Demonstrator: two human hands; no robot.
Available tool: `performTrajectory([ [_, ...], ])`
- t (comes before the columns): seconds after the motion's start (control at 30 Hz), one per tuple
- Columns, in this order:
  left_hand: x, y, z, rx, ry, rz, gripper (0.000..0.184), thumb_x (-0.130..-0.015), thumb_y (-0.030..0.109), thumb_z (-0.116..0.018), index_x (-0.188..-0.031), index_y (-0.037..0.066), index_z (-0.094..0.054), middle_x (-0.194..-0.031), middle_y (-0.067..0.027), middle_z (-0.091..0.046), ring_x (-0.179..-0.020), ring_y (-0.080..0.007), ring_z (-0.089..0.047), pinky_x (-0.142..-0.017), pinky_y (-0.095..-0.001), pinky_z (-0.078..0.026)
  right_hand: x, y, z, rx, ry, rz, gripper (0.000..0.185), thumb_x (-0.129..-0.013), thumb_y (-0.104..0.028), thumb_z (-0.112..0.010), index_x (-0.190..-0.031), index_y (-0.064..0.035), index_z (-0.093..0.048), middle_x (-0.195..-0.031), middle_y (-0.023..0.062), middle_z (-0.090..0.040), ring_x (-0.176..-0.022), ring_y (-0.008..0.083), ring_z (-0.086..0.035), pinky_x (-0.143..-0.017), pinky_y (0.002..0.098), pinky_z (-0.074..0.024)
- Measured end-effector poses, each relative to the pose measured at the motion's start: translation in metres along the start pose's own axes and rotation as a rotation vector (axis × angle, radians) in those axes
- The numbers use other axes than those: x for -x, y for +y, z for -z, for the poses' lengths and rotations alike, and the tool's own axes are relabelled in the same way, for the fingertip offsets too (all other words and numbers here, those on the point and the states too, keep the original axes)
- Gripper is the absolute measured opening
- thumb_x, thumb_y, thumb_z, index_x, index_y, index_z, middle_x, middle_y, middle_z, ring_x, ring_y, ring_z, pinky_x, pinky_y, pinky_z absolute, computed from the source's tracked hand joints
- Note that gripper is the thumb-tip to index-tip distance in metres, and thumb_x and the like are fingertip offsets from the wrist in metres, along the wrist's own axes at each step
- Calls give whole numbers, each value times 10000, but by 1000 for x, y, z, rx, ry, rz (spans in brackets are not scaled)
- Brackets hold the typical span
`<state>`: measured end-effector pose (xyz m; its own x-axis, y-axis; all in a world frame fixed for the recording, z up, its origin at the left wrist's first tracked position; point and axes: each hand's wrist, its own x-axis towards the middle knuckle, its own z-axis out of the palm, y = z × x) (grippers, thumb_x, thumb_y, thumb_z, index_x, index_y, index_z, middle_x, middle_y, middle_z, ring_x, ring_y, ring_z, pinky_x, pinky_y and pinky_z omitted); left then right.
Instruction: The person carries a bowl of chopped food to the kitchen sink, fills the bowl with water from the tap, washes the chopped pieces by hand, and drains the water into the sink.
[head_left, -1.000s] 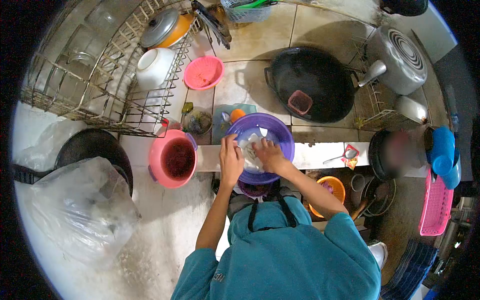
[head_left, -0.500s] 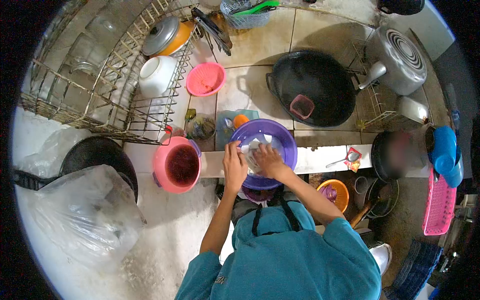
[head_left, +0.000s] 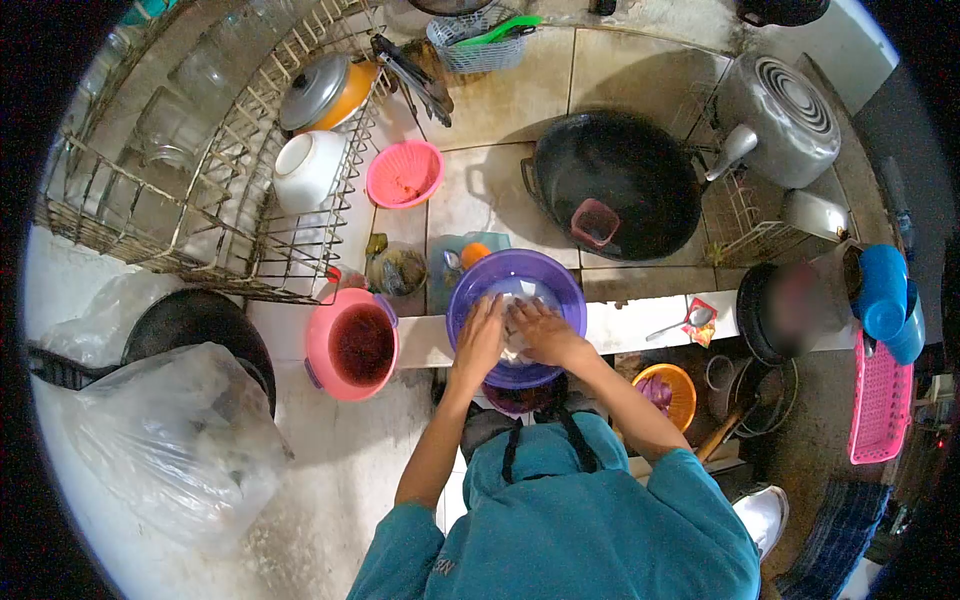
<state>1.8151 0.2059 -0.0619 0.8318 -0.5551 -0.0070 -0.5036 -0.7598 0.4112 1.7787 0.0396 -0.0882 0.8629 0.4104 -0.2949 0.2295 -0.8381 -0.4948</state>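
Note:
A purple basin [head_left: 570, 290] stands on the counter edge with whitish liquid and pale pieces [head_left: 516, 345] in it. Inside its left part is my left hand [head_left: 482, 330], fingers stretched out and pointing away from me. My right hand [head_left: 543, 332] lies beside it over the pale pieces, its fingers spread. The two hands are close together, and their palms are hidden from view. Just behind the basin an orange round thing [head_left: 474, 256] rests on a bluish plastic sheet [head_left: 440, 290].
Left of the basin is a pink bowl [head_left: 318, 345] of dark red liquid. A black wok [head_left: 620, 170] holding a small container, a pink strainer [head_left: 405, 172] and a dish rack [head_left: 215, 215] stand farther back. A spoon [head_left: 668, 327] lies at the right.
My left hand has moved from the basin's left rim inward, beside my right hand. Its fingers now reach over the pale pieces. The whole view has shifted slightly.

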Motion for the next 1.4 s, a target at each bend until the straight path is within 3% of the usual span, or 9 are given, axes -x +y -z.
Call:
performTrajectory([
  [0.27, 4, 10, -3, -145, -386, 67, 684, -898, 251, -607, -1416, -94, -323, -1484, -290, -308, -1387, -430, -294, -1145, -457, -270, 23, 5, 22, 84, 135, -95, 478, -808, -127, -645, -1248, 20, -530, -1178, 206, -561, -1102, 400, -540, -957, 465, -450],
  [0.47, 6, 15, -8, -226, -465, 39, 811, -897, 382, -612, -1527, 99, -187, -1573, -243, -94, -1438, -460, -120, -1150, -563, -179, 37, 15, 33, -71, 557, -79, 205, -812, -52, -599, -993, 43, -593, -969, 229, -588, -937, 395, -584, -807, 447, -487],
  [0.6, 7, 6, -15, -72, -356, -31, 926, -824, 366, -710, -1548, 250, -145, -1588, -222, -37, -1455, -449, -44, -1150, -603, -94, 47, 23, 47, -241, 791, -291, 283, -837, -141, -623, -1013, 66, -543, -1001, 282, -584, -867, 447, -603, -764, 491, -514],
  [0.73, 2, 23, 1, -173, -505, -9, 855, -813, 238, -723, -1524, 176, -251, -1583, -228, -49, -1445, -483, -19, -1122, -654, -104, 46, 40, 26, -362, 498, -526, 378, -820, -256, -702, -1019, 52, -611, -959, 297, -639, -964, 487, -596, -787, 492, -501],
  [0.83, -1, 3, -18, -232, -402, -70, 873, -782, 171, -735, -1519, 174, -267, -1580, -232, -69, -1444, -485, -31, -1120, -654, -119, 31, 59, 4, -517, 488, -496, 351, -822, -244, -693, -966, 72, -639, -888, 318, -643, -890, 507, -605, -754, 492, -506],
  [0.97, -10, -18, -25, -93, -312, -83, 854, -835, 208, -690, -1537, 183, -204, -1593, -198, -88, -1457, -450, -30, -1154, -590, -104, 21, 84, -14, -843, 465, -326, 221, -871, -130, -623, -907, 86, -649, -708, 82, -655, -632, 218, -595, -615, 377, -488],
  [1.0, -10, -18, -22, -115, -356, -64, 844, -837, 202, -686, -1534, 169, -212, -1588, -204, -104, -1453, -456, -44, -1157, -580, -111, 25, 77, -1, -940, 398, -315, 293, -860, -197, -620, -918, 89, -649, -717, 264, -646, -627, 305, -639, -607, 417, -483],
  [1.17, -14, 0, 14, -135, -405, -68, 780, -847, 189, -675, -1514, 132, -273, -1575, -215, -156, -1435, -489, -93, -1167, -538, -139, 21, 91, -25, -812, 506, -340, 251, -849, -159, -622, -918, 81, -637, -803, 253, -621, -767, 341, -603, -725, 441, -466],
  [1.4, -31, 23, 111, 163, 255, 21, 567, -917, 107, -574, -1452, 86, -388, -1506, -199, -335, -1396, -416, -289, -1146, -457, -251, 13, 65, 78, -699, 571, -426, 206, -838, -97, -609, -967, 62, -633, -882, 274, -627, -861, 393, -607, -785, 459, -447],
])
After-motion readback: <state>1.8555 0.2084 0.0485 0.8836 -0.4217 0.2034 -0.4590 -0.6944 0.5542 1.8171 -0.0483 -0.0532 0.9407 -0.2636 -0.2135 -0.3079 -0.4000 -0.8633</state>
